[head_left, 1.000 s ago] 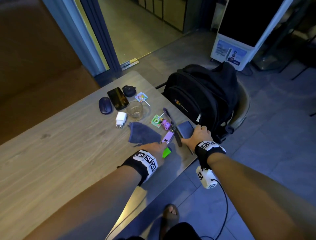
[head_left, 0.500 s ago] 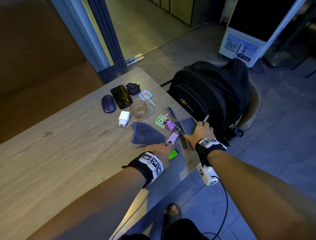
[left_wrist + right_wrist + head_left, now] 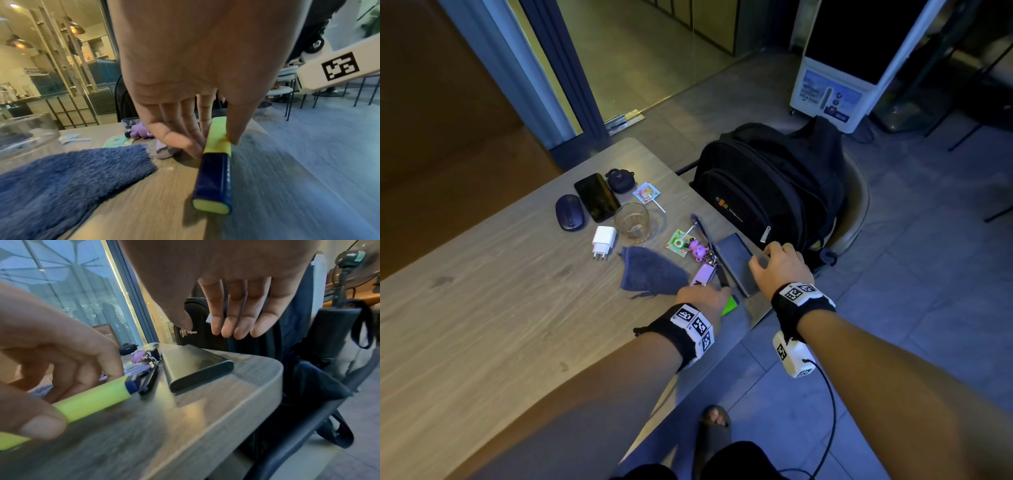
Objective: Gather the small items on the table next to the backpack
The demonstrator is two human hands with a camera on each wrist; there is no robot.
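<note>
1. Near the table's [image 3: 482, 325] front corner, just beside the backpack [image 3: 767, 192], the left hand [image 3: 703, 296] pinches a green highlighter [image 3: 216, 164]. The thumb [image 3: 236, 125] presses one side and the fingers [image 3: 180, 142] press the other.
2. The highlighter lies flat on the wood. Its long way runs from under the left hand back toward the person, and its dark blue cap points at the table edge. The left hand is right on it, so that hand is the nearer one.
3. The right hand [image 3: 780, 265] floats over the near end of a dark power bank [image 3: 195, 365]. Its fingers [image 3: 244, 318] are straight and loose, and it holds nothing. In the right wrist view there is a gap between the fingertips and the power bank.
4. The power bank lies at the corner closest to the backpack. Its long way runs from the right hand away toward the far side of the table, beside a black strap with a purple keychain [image 3: 697, 251].
5. The other small things sit farther in: a blue cloth [image 3: 650, 274], a glass [image 3: 631, 221], a white charger [image 3: 604, 240], a mouse [image 3: 569, 212], a phone [image 3: 597, 197], a black case [image 3: 620, 180] and two candy packets.
6. My guess is that the left hand only has to lift or slide the highlighter toward the power bank. The picture is blurry there, so I can't tell if the highlighter is touching the strap.
</note>
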